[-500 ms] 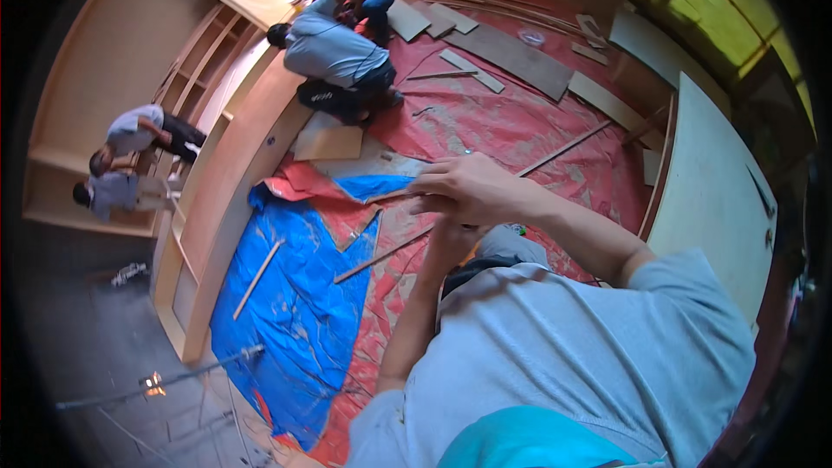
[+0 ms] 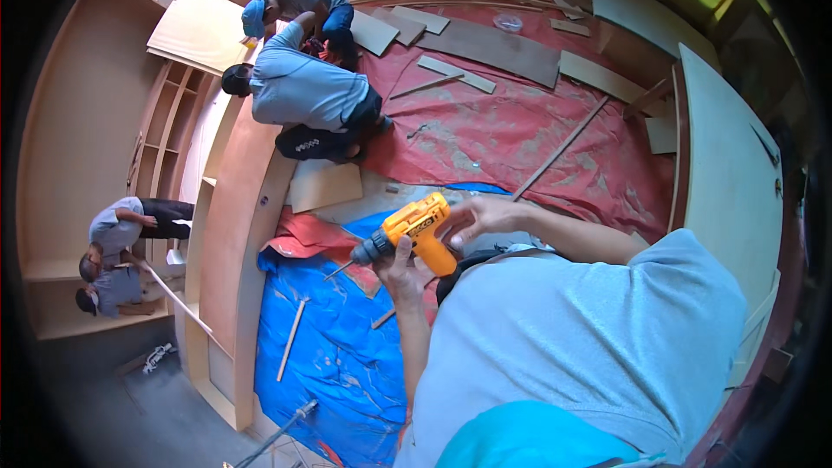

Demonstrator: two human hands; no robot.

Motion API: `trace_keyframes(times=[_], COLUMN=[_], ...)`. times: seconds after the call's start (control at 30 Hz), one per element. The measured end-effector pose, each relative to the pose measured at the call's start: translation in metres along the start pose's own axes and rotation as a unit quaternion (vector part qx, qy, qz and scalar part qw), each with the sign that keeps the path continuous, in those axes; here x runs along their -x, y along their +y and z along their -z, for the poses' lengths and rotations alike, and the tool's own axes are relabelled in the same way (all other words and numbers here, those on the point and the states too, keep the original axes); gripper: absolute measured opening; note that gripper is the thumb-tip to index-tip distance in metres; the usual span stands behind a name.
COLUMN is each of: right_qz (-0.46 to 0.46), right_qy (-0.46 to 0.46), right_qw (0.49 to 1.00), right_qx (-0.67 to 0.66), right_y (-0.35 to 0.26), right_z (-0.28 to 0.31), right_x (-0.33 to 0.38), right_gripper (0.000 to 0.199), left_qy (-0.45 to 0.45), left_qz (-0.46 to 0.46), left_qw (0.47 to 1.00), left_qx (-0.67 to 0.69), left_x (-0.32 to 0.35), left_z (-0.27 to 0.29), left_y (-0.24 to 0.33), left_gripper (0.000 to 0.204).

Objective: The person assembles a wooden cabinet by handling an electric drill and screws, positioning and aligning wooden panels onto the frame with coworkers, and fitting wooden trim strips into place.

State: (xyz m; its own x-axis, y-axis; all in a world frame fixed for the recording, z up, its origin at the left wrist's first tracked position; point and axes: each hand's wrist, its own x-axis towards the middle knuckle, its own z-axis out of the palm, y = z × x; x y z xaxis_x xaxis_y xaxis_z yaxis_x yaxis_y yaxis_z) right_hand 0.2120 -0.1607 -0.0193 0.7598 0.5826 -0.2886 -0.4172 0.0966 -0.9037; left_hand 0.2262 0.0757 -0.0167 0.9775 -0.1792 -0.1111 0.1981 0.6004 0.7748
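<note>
Pointing toward blue tarp [image 2: 334,338], well apart from the cabinet [image 2: 251,152] edge: yellow drill [image 2: 416,222], newly in view; left hand [image 2: 405,282] closed around it, right hand [image 2: 477,217] half-curled behind, contact unclear.

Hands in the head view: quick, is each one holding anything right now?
Left hand: holding the yellow drill.
Right hand: at the drill's rear; whether it grips cannot be told.

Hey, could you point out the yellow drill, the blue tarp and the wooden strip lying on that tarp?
Yellow drill [image 2: 417,223]: head view, on its housing.
Blue tarp [image 2: 355,360]: head view, on a bare part of its sheet.
Wooden strip [image 2: 292,340]: head view, midway along it.
</note>
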Motion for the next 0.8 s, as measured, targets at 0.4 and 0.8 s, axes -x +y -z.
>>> trace_keyframes(times=[0.4, 0.8], right_qz=[0.126, 0.239], right_qy=[0.158, 0.541], right_qw=[0.940, 0.707], right_qx=[-0.276, -0.388], right_y=[-0.102, -0.138], right_z=[0.182, 0.317], right_x=[-0.115, -0.071], right_gripper=[0.037, 0.032], left_qy=[-0.283, -0.562], left_qz=[-0.013, 0.158], left_qw=[0.927, 0.700], left_qx=[-0.246, -0.411], left_x=[-0.309, -0.562], left_z=[-0.116, -0.187], left_y=[0.005, -0.087], left_gripper=[0.054, 0.046])
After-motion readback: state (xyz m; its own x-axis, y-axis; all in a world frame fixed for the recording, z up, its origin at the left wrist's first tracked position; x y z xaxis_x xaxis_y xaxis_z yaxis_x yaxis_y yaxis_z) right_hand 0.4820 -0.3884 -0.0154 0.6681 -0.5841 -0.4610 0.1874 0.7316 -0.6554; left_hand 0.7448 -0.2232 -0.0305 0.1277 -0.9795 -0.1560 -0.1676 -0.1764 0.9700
